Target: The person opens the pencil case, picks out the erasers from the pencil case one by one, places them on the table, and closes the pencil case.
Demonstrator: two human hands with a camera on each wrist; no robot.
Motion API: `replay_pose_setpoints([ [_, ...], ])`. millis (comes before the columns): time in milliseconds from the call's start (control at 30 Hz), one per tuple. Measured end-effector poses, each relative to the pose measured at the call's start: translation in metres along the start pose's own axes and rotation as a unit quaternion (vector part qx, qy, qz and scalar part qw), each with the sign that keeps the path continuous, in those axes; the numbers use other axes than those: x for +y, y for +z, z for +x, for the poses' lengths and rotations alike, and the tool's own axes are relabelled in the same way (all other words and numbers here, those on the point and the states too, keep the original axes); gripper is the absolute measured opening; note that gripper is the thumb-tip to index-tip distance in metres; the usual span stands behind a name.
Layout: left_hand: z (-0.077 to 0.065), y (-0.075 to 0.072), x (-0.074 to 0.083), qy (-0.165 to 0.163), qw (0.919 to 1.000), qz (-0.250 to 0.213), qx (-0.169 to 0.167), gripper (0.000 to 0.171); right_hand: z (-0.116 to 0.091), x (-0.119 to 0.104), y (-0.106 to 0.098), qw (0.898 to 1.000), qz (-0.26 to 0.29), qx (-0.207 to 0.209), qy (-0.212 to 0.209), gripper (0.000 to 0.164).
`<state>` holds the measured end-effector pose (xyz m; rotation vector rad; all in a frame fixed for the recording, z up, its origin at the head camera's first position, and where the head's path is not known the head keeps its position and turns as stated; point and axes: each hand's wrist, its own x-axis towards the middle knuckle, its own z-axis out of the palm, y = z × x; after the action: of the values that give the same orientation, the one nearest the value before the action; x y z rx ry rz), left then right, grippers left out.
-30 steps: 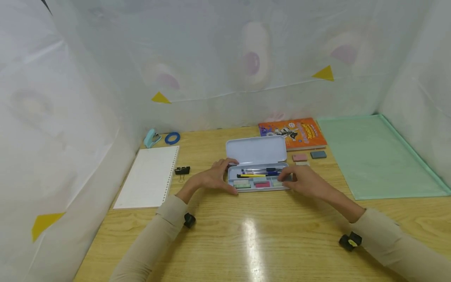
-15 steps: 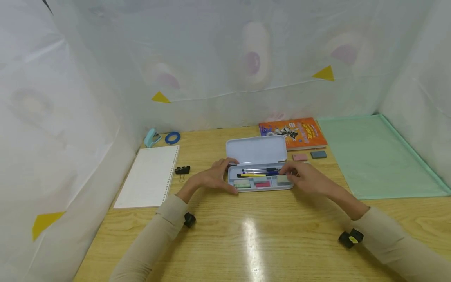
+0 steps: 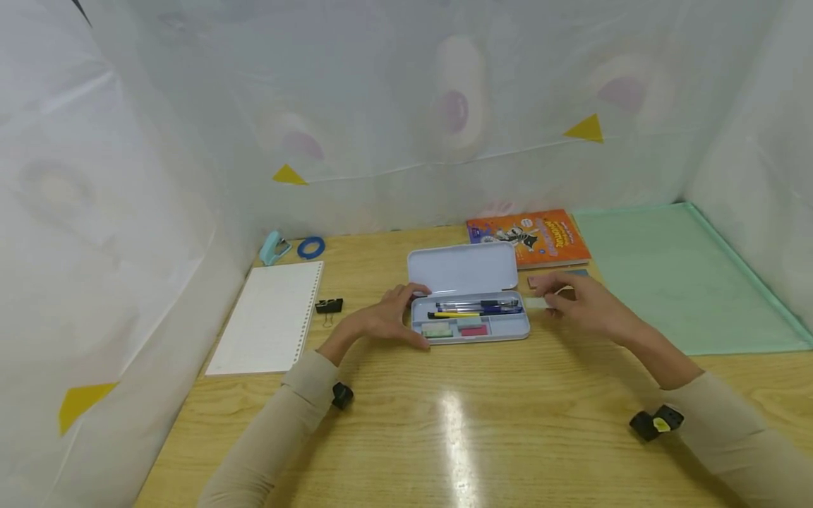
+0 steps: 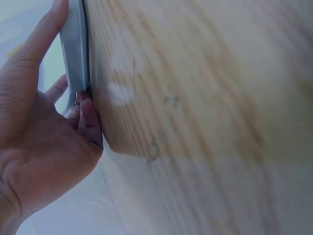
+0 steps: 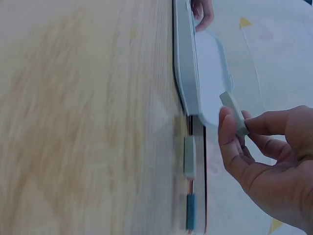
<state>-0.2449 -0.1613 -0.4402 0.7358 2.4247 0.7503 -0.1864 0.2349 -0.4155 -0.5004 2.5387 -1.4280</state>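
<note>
A light-blue pencil case (image 3: 511, 329) lies with its lid raised. Pens (image 3: 473, 308) fill its back compartment. In front are a pale green-and-white eraser (image 3: 437, 330) and a pink eraser (image 3: 473, 331); the right front compartment holds nothing. My left hand (image 3: 390, 319) grips the case's left end, thumb at the front edge and fingers behind. Just beyond the right end, my right hand (image 3: 587, 307) pinches a pale eraser (image 5: 234, 113) between thumb and fingers, above the table. On the table nearby sit another pale eraser (image 5: 190, 156) and a blue eraser (image 5: 190, 211).
An orange book (image 3: 552, 240) lies behind the case, with a green mat (image 3: 692, 282) to its right. On the left are a notebook (image 3: 269, 317), a black binder clip (image 3: 329, 306), a blue tape roll (image 3: 310, 248) and a light-blue stapler (image 3: 273, 248).
My right hand has lifted the pale eraser out of the right front compartment and carried it to the right, past the case's end. The left hand has stayed put.
</note>
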Motion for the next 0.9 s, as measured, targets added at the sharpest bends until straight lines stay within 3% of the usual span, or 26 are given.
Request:
replay_pose_setpoints([
  [400,-0.001,-0.002,0.003,0.002,1.0,-0.001,-0.001,0.097,-0.015,0.035,-0.04,0.997,0.023,0.055,0.05,0.034],
  [733,0.0,-0.001,0.0,0.001,1.0,-0.004,-0.001,0.098,-0.015,0.048,-0.051,0.994,-0.008,0.073,0.078,0.035],
  [900,0.0,-0.001,0.001,-0.001,1.0,-0.004,-0.001,0.098,-0.015,0.05,-0.051,0.99,-0.069,0.085,0.091,0.035],
])
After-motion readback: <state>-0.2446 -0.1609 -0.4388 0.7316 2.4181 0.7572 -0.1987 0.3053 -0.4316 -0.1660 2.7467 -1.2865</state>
